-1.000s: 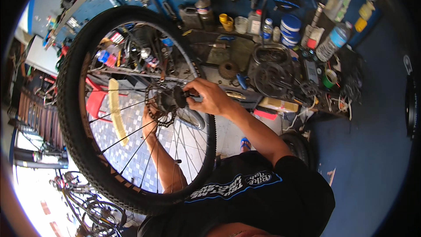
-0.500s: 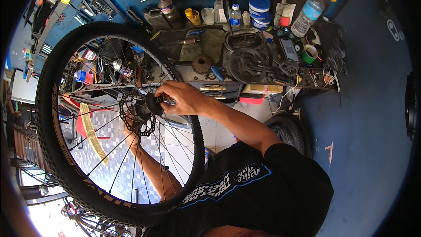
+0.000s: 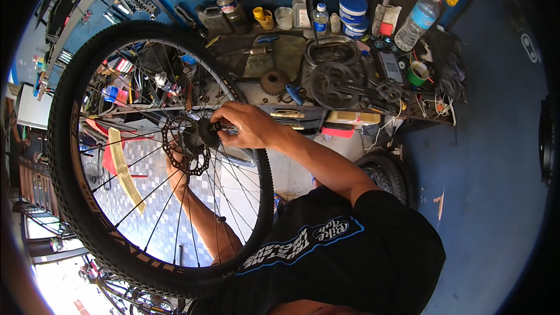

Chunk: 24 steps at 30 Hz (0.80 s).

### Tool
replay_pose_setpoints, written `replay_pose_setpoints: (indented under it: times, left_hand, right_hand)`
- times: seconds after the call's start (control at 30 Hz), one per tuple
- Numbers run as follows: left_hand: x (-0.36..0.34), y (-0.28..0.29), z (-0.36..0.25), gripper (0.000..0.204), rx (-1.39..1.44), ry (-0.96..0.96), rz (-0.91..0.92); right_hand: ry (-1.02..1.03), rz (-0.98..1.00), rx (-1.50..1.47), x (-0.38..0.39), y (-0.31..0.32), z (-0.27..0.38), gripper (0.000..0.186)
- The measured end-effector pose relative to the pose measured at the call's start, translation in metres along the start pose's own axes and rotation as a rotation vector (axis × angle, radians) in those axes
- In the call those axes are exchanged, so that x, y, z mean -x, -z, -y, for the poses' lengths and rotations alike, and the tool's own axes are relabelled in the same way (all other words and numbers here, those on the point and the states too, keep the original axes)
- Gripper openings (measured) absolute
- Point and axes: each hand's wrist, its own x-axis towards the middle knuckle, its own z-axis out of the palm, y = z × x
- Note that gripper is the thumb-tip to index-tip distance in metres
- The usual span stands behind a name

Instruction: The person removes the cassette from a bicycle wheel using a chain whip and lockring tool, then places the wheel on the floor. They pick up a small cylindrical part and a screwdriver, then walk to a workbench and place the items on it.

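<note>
A bicycle wheel (image 3: 267, 198) with a knobby black tyre stands tilted before me. A black disc brake rotor (image 3: 201, 166) is fixed beside its dark hub (image 3: 189, 140). My right hand (image 3: 245, 125) is closed, thumb and fingers pinching at the near end of the hub, by a round black part (image 3: 207, 133). What exactly lies between the fingertips is hidden. My left hand (image 3: 177, 170) reaches up behind the spokes and closes on the hub from the other side; the rotor partly covers its fingers. A yellowish reflector (image 3: 125, 169) sits among the spokes.
Beyond the wheel, a cluttered workbench (image 3: 245, 96) carries a cassette (image 3: 272, 81), a crankset (image 3: 335, 86), a phone (image 3: 391, 67), tubs (image 3: 353, 9) and bottles (image 3: 417, 22). Tools hang on the blue wall. Below the bench at right stands a tyre (image 3: 382, 169).
The view has shifted slightly, so the bench appears a little further right. Both hands stay at the hub; the right fingers have moved only slightly. The wheel looks nearly unchanged.
</note>
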Motion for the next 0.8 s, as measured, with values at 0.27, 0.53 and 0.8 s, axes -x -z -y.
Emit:
replay_pose_setpoints:
  times: [0.27,0.53,0.8]
  left_hand:
    - [0.007,0.009,0.0,0.042,-0.035,0.003,-0.011]
    - [0.0,0.005,0.001,0.049,-0.022,-0.006,0.053]
    - [0.005,-0.016,-0.024,0.045,-0.116,0.002,-0.069]
  right_hand:
    - [0.007,0.002,-0.051,-0.001,-0.005,0.001,0.038]
    - [-0.01,0.015,-0.012,-0.001,0.002,0.004,0.036]
    - [-0.022,-0.003,-0.071,-0.001,-0.002,0.004,0.037]
